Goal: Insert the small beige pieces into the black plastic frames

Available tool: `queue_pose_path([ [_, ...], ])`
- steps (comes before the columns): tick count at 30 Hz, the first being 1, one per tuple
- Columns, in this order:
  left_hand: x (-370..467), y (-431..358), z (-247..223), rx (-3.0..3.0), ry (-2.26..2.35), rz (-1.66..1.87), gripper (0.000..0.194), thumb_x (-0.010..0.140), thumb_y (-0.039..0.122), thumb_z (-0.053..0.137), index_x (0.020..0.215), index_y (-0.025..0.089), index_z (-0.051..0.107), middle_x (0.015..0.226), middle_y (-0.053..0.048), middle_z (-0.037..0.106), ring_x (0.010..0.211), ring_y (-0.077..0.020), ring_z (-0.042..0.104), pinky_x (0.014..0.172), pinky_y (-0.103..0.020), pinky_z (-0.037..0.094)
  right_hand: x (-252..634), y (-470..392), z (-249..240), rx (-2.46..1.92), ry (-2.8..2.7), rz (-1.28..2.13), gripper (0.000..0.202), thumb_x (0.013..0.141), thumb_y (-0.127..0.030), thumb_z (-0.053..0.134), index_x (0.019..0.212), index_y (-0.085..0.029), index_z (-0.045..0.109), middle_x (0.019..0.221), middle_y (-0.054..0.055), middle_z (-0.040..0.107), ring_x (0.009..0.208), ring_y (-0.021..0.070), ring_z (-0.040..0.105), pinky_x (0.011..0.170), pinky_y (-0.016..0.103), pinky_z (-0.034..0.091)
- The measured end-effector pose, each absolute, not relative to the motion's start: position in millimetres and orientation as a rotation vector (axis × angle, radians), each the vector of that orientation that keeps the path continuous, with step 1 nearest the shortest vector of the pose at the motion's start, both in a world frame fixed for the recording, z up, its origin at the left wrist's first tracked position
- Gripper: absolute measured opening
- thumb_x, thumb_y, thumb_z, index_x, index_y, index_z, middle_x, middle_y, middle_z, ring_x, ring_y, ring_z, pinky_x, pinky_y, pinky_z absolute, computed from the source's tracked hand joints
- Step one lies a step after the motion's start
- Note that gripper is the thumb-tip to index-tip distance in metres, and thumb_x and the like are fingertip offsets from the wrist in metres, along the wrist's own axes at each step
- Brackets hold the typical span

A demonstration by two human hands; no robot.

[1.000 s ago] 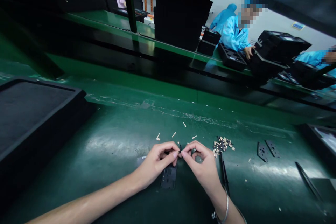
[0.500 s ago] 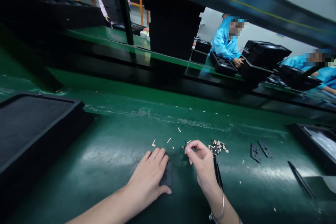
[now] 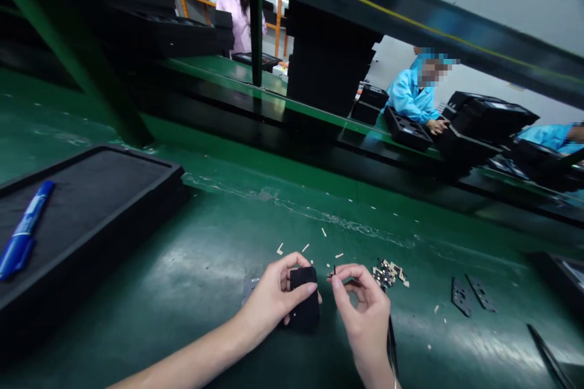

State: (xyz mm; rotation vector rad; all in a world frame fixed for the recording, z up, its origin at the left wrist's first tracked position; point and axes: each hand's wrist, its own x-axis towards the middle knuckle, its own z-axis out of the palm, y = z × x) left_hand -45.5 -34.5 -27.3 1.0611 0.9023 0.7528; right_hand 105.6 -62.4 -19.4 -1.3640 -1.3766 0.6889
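My left hand [image 3: 269, 298] is closed around a small black rectangular plate [image 3: 305, 307], thumb across its face and fingers behind it. Just to the right, my right hand [image 3: 365, 310] pinches a tiny dark piece [image 3: 332, 274] between thumb and forefinger, apart from the plate. A slim black tool [image 3: 392, 346], perhaps tweezers, shows beside the right palm; whether it is held I cannot tell. Partly behind the left hand lies a flat greyish piece [image 3: 250, 287]. A pile of small black and cream bits [image 3: 389, 273] sits beyond the right hand.
Two black plates with holes [image 3: 461, 296] lie right of the pile, near black tweezers [image 3: 547, 352]. Loose cream strips dot the green table [image 3: 219, 255]. A black foam tray [image 3: 104, 194] with a blue marker [image 3: 27, 228] stands left. Co-workers [image 3: 413, 97] are across the bench.
My left hand has gone from lying flat over a dark piece on the table to gripping the black plate. The right hand keeps its pinch. The view has shifted left, revealing the marker.
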Motion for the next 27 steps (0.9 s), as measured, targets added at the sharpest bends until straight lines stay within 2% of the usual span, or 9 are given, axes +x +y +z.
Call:
queue_pose_path([
  [4,-50,-41,-22,1.052,0.912,0.844,0.031,0.079,0.041,0.057,0.093,0.016,0.046,0.07,-0.001,0.059,0.053,-0.0096,0.049,0.035,-0.013,0.036,98,-69,-20,-1.363,-1.554,0.468,0.005,0.078,-0.014,0.058,0.076,-0.018,0.056,0.077,0.003,0.061,0.068,0.0144,0.058,0.054,0.023,0.044],
  [8,-54,-48,-21,1.082,0.88,0.836,0.03,0.084,0.038,0.05,0.107,0.019,0.047,0.066,0.003,0.049,0.051,-0.0089,0.046,0.039,-0.016,0.042,95,-71,-21,-1.394,-1.614,0.385,0.01,0.077,-0.01,0.059,0.079,-0.019,0.056,0.076,0.001,0.061,0.059,0.0111,0.054,0.053,0.023,0.043],
  [11,-55,-50,-21,1.129,0.916,0.79,0.032,0.086,0.035,0.047,0.115,0.022,0.046,0.063,0.005,0.047,0.048,-0.009,0.048,0.044,-0.019,0.046,95,-71,-20,-1.414,-1.631,0.359,0.012,0.076,-0.009,0.06,0.08,-0.02,0.057,0.075,0.0,0.061,0.057,0.0105,0.052,0.053,0.024,0.043],
  [20,-57,-51,-20,1.368,1.037,0.779,0.023,0.087,0.029,0.045,0.109,0.023,0.049,0.056,0.005,0.051,0.046,-0.0117,0.051,0.048,-0.022,0.042,90,-71,-19,-1.342,-1.691,0.296,0.019,0.072,-0.003,0.061,0.081,-0.02,0.058,0.071,0.001,0.06,0.06,0.012,0.054,0.052,0.024,0.043],
  [24,-57,-52,-24,1.431,1.052,0.797,0.023,0.088,0.028,0.044,0.111,0.024,0.047,0.065,0.004,0.056,0.049,-0.0117,0.051,0.048,-0.023,0.04,88,-70,-18,-1.335,-1.712,0.256,0.022,0.071,-0.002,0.062,0.082,-0.02,0.058,0.069,0.0,0.06,0.058,0.0112,0.054,0.052,0.024,0.044],
  [27,-57,-54,-24,1.478,1.063,0.807,0.024,0.088,0.025,0.043,0.112,0.025,0.046,0.061,0.005,0.052,0.049,-0.0119,0.051,0.051,-0.024,0.04,88,-70,-18,-1.329,-1.719,0.242,0.02,0.072,-0.002,0.061,0.082,-0.02,0.058,0.069,0.0,0.061,0.059,0.0116,0.055,0.051,0.024,0.044],
])
